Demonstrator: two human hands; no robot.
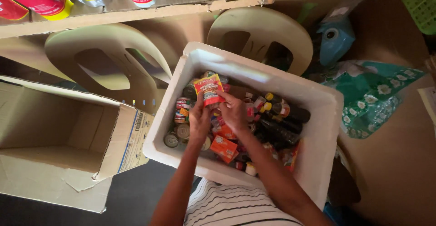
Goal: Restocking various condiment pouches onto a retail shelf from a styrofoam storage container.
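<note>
Both hands [217, 115] under red sauce sachet [208, 89], over foam box [318, 100].

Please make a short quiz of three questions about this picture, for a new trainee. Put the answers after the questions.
1. True or false: both hands hold one small red and yellow sachet above the white foam box.
2. What lies to the left of the foam box?
A. an open cardboard box
B. a metal bucket
C. a wooden drawer
3. Which things fill the right part of the foam box, cans or dark bottles?

Key
1. True: the left hand and the right hand both have fingers on the sachet.
2. A
3. Dark bottles; the cans are on the left part.
</note>
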